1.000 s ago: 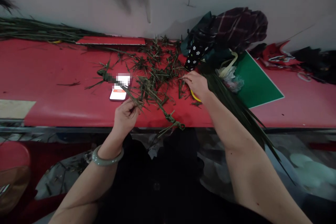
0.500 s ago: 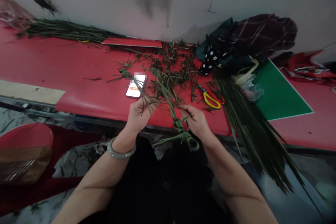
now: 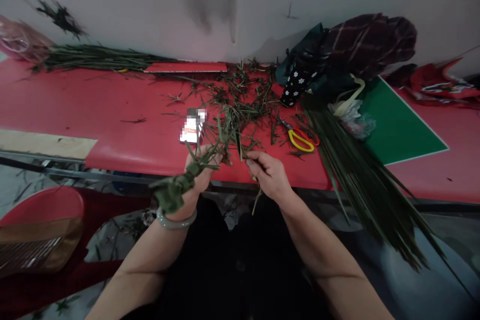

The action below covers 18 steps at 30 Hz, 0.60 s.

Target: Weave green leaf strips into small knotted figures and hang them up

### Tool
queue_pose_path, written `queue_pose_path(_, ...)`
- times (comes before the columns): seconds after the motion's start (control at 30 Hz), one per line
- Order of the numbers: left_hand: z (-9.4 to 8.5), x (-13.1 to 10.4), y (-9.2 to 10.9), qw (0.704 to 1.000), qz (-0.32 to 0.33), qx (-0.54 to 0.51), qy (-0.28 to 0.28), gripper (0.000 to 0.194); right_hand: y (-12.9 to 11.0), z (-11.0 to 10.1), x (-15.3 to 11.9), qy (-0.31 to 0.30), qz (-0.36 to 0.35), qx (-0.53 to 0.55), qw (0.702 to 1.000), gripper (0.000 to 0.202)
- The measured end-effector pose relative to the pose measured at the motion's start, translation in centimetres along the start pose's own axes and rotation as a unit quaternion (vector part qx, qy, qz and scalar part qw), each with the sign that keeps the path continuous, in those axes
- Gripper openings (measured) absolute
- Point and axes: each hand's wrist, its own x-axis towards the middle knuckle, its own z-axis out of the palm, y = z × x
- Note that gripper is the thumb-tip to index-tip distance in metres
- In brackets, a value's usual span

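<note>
My left hand is closed around the stems of a woven palm-leaf piece. Its folded green body hangs to the left, over my wrist and a pale bangle. Loose leaf ends stick out above those fingers. My right hand pinches a thin leaf strip that dangles beneath it; some of the strip is hidden by the fingers. A phone with a lit screen lies just beyond my left hand. Scissors with yellow and red handles rest to the right.
Leaf scraps litter the red tabletop. Long leaves overhang the table's front edge at right, by a green panel. A leaf bundle lies along the wall. At lower left stands a red stool.
The woven piece has swung from beside my right hand to the left, over my left wrist. My hands stay close together, and the view has shifted slightly.
</note>
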Motion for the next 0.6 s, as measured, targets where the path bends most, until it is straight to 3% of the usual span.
queue_pose_path(0.13,0.2,-0.3,-0.9,0.988,-0.046,-0.148,-0.014,0.023,-0.7,0.4,0.1,0.003,0.000,0.056,0.998,0.024)
queue_pose_path(0.33,0.1,-0.4,-1.0,0.984,-0.055,-0.168,-0.012,0.017,-1.0,0.6,0.3,-0.008,0.017,0.084,0.996,0.018)
queue_pose_path(0.47,-0.5,-0.1,0.4,0.994,-0.015,-0.113,-0.007,0.015,0.8,-0.2,0.6,-0.021,0.064,0.057,0.996,0.015)
queue_pose_path(0.6,-1.1,0.1,1.5,0.999,0.044,-0.014,-0.027,0.015,2.2,-1.7,0.9,0.034,0.105,0.090,0.990,0.015)
